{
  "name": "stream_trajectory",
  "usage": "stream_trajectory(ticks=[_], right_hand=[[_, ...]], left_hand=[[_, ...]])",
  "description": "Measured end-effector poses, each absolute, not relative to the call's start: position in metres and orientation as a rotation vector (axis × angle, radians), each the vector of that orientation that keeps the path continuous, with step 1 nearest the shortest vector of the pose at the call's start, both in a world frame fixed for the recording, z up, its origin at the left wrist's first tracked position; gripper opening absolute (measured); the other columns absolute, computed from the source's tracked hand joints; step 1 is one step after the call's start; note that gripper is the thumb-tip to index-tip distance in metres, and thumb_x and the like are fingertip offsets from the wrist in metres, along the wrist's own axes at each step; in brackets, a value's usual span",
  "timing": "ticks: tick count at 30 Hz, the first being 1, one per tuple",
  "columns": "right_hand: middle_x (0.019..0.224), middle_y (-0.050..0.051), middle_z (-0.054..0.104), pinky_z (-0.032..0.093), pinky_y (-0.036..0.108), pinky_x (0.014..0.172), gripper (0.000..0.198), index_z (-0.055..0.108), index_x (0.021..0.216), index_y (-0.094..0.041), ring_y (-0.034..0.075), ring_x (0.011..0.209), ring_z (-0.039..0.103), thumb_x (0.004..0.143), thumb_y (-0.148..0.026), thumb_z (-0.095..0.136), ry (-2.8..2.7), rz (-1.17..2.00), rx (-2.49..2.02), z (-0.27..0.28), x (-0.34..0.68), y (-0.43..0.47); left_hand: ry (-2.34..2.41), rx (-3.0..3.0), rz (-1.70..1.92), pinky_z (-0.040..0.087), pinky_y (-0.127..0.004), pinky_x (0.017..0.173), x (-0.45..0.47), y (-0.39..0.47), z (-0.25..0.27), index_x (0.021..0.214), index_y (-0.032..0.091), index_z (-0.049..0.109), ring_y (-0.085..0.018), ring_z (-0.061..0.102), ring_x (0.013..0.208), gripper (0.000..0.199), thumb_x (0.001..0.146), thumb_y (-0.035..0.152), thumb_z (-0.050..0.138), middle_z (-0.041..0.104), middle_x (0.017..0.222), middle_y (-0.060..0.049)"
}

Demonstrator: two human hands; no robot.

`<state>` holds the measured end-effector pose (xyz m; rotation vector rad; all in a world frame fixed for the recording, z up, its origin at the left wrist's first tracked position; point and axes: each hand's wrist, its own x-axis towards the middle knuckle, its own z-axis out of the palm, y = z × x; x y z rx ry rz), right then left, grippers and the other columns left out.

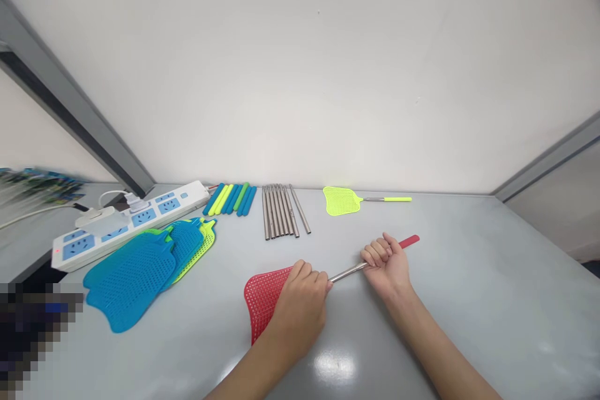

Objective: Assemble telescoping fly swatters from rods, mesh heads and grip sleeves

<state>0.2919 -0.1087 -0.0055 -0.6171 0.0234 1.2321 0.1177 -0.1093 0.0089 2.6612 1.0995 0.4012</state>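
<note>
A red fly swatter [263, 295] with a metal rod and a red handle lies slantwise over the table in both my hands. My left hand [304, 300] is closed round the neck, where the perforated red head meets the rod, and covers part of the head. Further along, my right hand [385, 262] wraps the rod near the handle, whose red end sticks out past the fist. Between the two fists a stretch of bare metal rod shows. Behind them lies a yellow-green fly swatter [343, 201] with a metal rod and matching handle.
Several metal rods [279, 212] lie side by side near the wall. Left of them are several blue, green and yellow handles [230, 199]. Blue and yellow swatter heads [135, 272] overlap beside a white power strip [134, 225] with plugs and cables. A pale wall closes the back.
</note>
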Motion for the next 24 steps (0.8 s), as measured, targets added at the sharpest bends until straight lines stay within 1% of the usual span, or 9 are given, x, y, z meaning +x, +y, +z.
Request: stream_trajectory(ticks=[4, 10, 19, 24], right_hand=[[0.035, -0.009, 0.016, 0.019, 0.021, 0.031, 0.038, 0.018, 0.047, -0.019, 0.007, 0.032, 0.013, 0.074, -0.022, 0.045, 0.074, 1.191, -0.569, -0.006, 0.287, -0.111], [0.034, -0.01, 0.015, 0.018, 0.021, 0.031, 0.04, 0.016, 0.047, -0.019, 0.006, 0.031, 0.013, 0.075, -0.025, 0.045, -0.019, 1.121, -0.59, -0.01, 0.282, -0.114], [0.035, -0.009, 0.015, 0.016, 0.022, 0.031, 0.041, 0.014, 0.048, -0.019, 0.006, 0.032, 0.011, 0.076, -0.025, 0.043, -0.057, 1.114, -0.603, -0.01, 0.275, -0.12], [0.036, -0.009, 0.013, 0.015, 0.022, 0.031, 0.041, 0.014, 0.048, -0.019, 0.007, 0.033, 0.009, 0.075, -0.026, 0.045, 0.001, 1.121, -0.599, -0.007, 0.269, -0.124]], left_hand=[[1.113, 2.638, 0.397, 0.032, -0.032, 0.063, 0.117, -0.111, 0.008, 0.06, 0.017, 0.043, -0.016, 0.037, 0.063, 0.028, 0.081, 0.01, 0.027, 0.048, 0.061, -0.003], [1.117, 2.636, 0.405, 0.031, -0.032, 0.061, 0.117, -0.111, 0.006, 0.058, 0.017, 0.042, -0.016, 0.037, 0.061, 0.027, 0.079, 0.008, 0.029, 0.048, 0.06, -0.003], [1.089, 2.561, 0.413, 0.029, -0.032, 0.061, 0.119, -0.112, 0.003, 0.055, 0.017, 0.042, -0.015, 0.036, 0.057, 0.028, 0.078, 0.006, 0.03, 0.046, 0.054, -0.002], [1.092, 2.503, 0.388, 0.029, -0.031, 0.061, 0.122, -0.115, 0.002, 0.056, 0.016, 0.042, -0.014, 0.035, 0.057, 0.029, 0.079, 0.007, 0.028, 0.046, 0.053, -0.002]])
